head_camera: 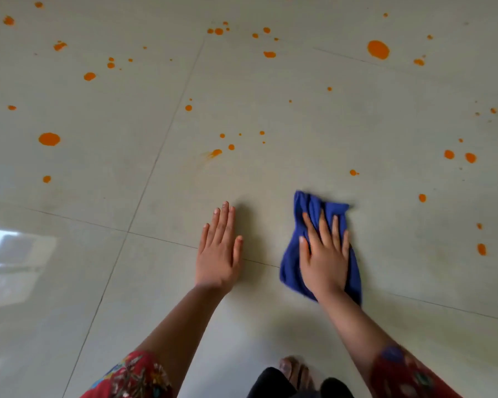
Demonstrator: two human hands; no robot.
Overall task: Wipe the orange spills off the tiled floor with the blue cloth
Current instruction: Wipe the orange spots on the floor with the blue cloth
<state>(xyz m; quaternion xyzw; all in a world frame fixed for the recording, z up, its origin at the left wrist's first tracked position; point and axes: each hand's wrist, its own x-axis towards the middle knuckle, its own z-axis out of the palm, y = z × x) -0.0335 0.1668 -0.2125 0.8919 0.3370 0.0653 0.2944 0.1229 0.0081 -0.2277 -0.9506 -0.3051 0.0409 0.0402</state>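
Note:
A crumpled blue cloth lies on the pale tiled floor. My right hand presses flat on top of it with straight, spread fingers. My left hand rests flat on the bare tile to the cloth's left, fingers straight and together. Orange spills dot the floor beyond both hands: a smeared drop ahead of my left hand, a large blot at the far right, another large blot at the left. Several smaller drops lie right of the cloth.
My bare foot shows at the bottom edge beside dark fabric. Grout lines cross the tiles. A bright window reflection glares on the floor at the left.

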